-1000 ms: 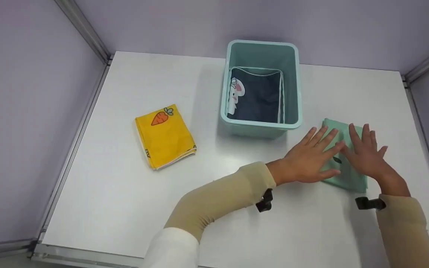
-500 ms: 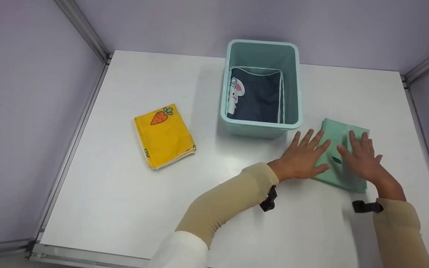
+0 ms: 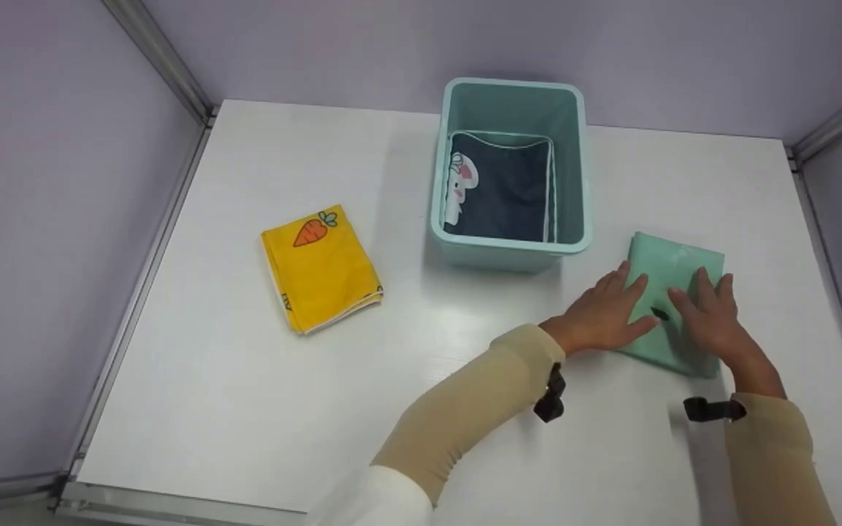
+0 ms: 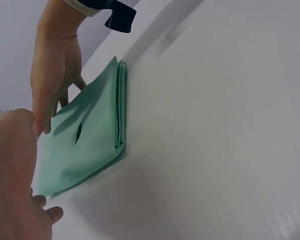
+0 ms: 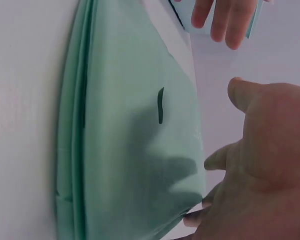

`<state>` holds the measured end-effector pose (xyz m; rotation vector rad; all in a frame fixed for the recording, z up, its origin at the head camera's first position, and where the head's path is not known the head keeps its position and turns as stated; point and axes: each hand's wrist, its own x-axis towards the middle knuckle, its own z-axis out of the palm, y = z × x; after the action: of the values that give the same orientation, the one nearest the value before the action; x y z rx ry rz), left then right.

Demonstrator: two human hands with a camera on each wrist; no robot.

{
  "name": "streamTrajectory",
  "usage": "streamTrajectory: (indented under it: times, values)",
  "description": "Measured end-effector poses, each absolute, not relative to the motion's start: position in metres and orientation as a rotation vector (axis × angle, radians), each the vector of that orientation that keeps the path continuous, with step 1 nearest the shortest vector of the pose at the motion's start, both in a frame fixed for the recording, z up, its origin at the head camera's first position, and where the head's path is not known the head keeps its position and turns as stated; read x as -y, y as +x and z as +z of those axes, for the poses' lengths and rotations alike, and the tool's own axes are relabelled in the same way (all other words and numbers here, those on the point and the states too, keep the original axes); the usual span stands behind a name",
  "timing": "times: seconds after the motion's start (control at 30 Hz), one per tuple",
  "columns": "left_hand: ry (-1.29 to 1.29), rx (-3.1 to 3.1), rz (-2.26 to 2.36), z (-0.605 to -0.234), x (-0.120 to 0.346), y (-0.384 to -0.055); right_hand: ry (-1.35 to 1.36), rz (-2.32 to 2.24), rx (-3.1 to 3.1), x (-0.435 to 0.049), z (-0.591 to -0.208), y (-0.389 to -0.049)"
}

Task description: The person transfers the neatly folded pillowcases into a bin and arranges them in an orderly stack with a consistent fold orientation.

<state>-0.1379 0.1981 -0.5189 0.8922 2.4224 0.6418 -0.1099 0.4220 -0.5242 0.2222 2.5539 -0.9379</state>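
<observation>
A folded mint-green cloth with a small dark leaf-shaped mark lies on the right side of the table. My left hand is at its left edge, fingers fairly straight and thumb reaching over the cloth. Over the right part is my right hand, its fingers extended toward the far edge. In the left wrist view, several folded layers show along the near side of the green cloth. The right wrist view has the right hand beside the cloth, casting a shadow on it, with left fingertips opposite.
Behind the hands stands a teal bin holding a folded navy cloth with a white rabbit print. To the left, a folded yellow cloth with a carrot print lies on the white table. Purple-grey panels enclose the table's back and sides.
My left hand has moved from over the green cloth to its left edge, its fingers drawing closer together. The right hand has slid slightly toward me. The green cloth stays in place.
</observation>
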Motion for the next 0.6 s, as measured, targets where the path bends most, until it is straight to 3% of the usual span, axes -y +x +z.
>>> streamTrajectory:
  times: [0.6]
  values:
    - [0.715,-2.241,0.870,-0.533,-0.208,-0.132,0.453,-0.970,-2.561,-0.431,-0.531,-0.106]
